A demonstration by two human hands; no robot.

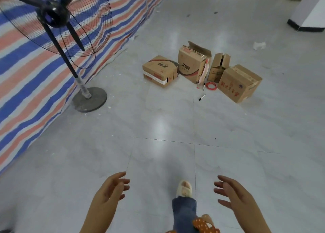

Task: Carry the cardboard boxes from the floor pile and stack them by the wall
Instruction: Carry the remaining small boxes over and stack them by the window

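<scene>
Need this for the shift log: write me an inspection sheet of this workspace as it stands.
Surface: grey tiled floor, glossy, with scattered specks.
Job's things: four cardboard boxes grouped on the floor, none in hand; the tall one has open flaps.
Clutter: two markers, a crumpled white scrap.
Grippers: left hand and right hand both open, holding nothing.
Cables: a red coil beside the boxes.
Surroundings: standing fan in front of a striped tarp; more boxes far back.
</scene>
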